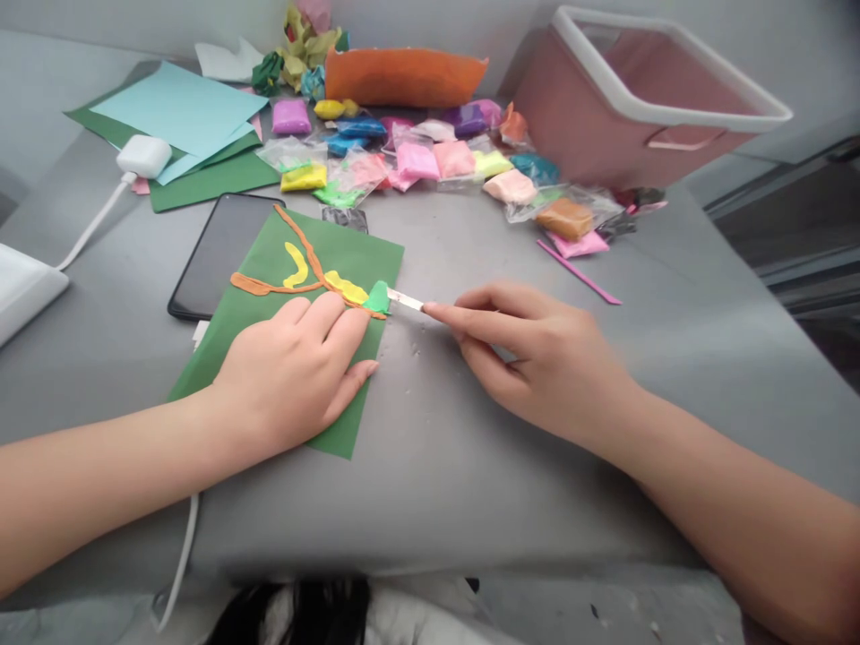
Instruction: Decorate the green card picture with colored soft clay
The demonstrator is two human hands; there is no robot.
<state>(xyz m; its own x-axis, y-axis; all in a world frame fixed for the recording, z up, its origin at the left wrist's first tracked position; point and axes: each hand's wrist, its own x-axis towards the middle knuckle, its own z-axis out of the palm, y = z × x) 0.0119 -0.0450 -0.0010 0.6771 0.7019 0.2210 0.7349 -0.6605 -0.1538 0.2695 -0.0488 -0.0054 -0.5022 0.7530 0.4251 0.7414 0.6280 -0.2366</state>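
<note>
The green card lies on the desk, left of centre, between the near and far edges; its left edge overlaps a phone. My left hand rests palm down on the card, fingers lightly bent and close together, thumb spread toward the card's right edge; I cannot tell whether anything is beneath the palm. My right hand is closed in a fingertip pinch on a white stick. The stick's far end meets the green clay at the card's right edge. Yellow clay adjoins it, along a forked brown clay strip. Clay packets lie toward the desk's far edge; a pink box stands at the far right corner.
</note>
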